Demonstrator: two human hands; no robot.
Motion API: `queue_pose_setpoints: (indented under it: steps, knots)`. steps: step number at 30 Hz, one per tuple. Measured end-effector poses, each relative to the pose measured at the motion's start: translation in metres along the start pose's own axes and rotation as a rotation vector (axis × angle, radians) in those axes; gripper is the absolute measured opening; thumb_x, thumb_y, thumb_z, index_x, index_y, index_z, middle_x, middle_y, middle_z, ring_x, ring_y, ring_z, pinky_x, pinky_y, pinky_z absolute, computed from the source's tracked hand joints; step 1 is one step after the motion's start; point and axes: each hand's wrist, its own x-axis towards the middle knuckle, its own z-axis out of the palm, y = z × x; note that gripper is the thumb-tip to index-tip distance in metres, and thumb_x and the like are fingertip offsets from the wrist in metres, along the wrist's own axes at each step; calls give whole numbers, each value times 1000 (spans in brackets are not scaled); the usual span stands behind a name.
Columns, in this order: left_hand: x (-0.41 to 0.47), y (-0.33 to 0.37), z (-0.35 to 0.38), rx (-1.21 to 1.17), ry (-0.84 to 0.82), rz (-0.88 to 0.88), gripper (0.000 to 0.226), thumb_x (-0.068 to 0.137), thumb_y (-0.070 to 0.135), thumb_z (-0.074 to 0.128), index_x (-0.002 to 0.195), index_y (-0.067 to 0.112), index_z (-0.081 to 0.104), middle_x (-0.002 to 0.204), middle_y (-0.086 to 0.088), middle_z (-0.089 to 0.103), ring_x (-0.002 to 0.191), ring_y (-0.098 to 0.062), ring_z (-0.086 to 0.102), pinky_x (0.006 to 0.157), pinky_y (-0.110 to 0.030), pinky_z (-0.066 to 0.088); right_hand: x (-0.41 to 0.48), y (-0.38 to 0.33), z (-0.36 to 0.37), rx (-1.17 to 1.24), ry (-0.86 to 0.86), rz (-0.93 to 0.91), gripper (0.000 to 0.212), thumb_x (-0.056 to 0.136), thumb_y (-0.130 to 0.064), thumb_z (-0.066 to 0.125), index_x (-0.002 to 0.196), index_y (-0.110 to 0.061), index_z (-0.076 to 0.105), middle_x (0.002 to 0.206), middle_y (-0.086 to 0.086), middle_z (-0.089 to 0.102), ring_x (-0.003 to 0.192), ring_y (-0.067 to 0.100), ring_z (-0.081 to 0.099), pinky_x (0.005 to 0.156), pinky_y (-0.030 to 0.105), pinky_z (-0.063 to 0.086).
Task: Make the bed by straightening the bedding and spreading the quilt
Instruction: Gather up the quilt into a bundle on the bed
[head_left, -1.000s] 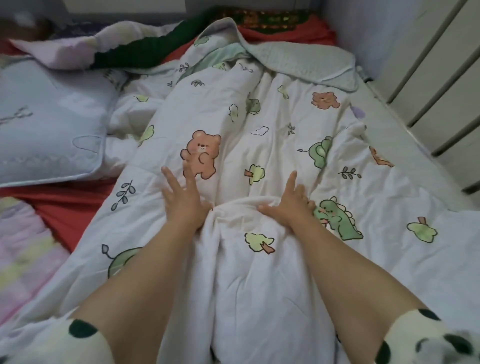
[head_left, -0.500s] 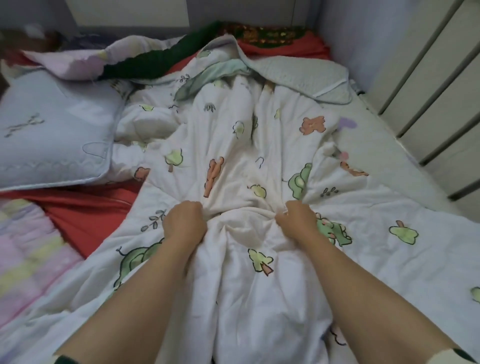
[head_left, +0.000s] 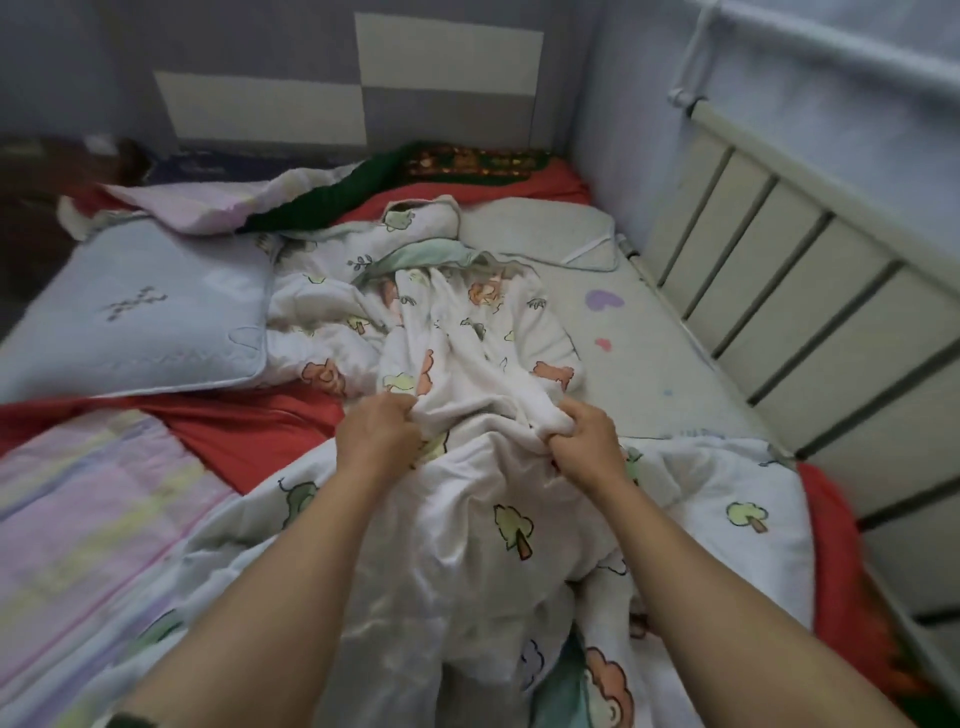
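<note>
The bed is far from made. The cartoon-print quilt (head_left: 509, 519) lies bunched in a ridge down its middle, not spread. Compared with half a second ago, more pale mattress pad (head_left: 639, 364) shows, so the quilt has probably been dragged nearer. The left hand (head_left: 382, 434) and right hand (head_left: 584, 434) each clench a fistful of quilt.

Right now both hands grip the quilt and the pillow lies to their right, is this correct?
Not quite. The left hand and right hand do grip the quilt, but the pillow lies to their left; the head view shows it.
</note>
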Motion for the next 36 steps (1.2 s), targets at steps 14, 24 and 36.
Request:
queue_pose_setpoints:
  steps: [14,24,36]
  knots:
    - [-201,-25,-100,62,-78,135,22,68,0,47,75,11,64,75,-5,59,83,-31,58,62,-29,36,-225,-80,-55,32,55,-72,24,58,7,47,62,-15,37,59,-3,36,58,14,32,51,28,23]
    - [-255,-65,-79,164,-273,210,26,80,3,45,96,11,63,113,-18,61,104,-35,55,76,-35,41,-277,-18,-21,-56,-162,57,41,55,-15,50,93,-22,62,115,3,65,108,27,58,92,42,50]
    - [-120,-72,-40,-52,-2,85,43,84,0,43,126,9,52,128,-11,55,115,-31,51,92,-37,41,-137,-27,13,90,-85,153,72,70,-59,47,131,-20,46,131,0,52,120,23,51,106,51,36]
